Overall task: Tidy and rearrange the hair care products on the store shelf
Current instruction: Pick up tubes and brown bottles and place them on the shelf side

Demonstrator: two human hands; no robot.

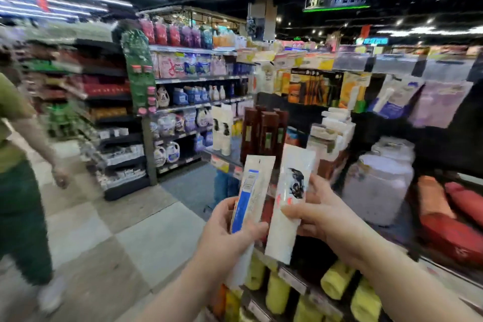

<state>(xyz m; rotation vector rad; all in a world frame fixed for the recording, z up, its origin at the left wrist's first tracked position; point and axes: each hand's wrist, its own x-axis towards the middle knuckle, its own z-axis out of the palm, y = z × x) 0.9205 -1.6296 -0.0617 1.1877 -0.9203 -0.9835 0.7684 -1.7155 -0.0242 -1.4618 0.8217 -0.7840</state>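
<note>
My left hand [230,227] grips a tall white tube with a blue back label [252,191], held upright. My right hand [312,210] grips a second white tube with a black horse picture [291,191], tilted slightly right. Both tubes are held in front of the shelf edge, side by side and nearly touching. Behind them on the shelf [223,155] stand dark brown bottles [264,133] and more white tubes [222,128]. White boxes [332,125] are stacked to the right of the brown bottles.
Large translucent jars [376,185] and red pouches [449,219] lie on the shelf at right. Yellow bottles [337,280] fill the lower shelf. A person in green [18,180] walks in the aisle at left. Detergent shelves [188,102] stand across the aisle.
</note>
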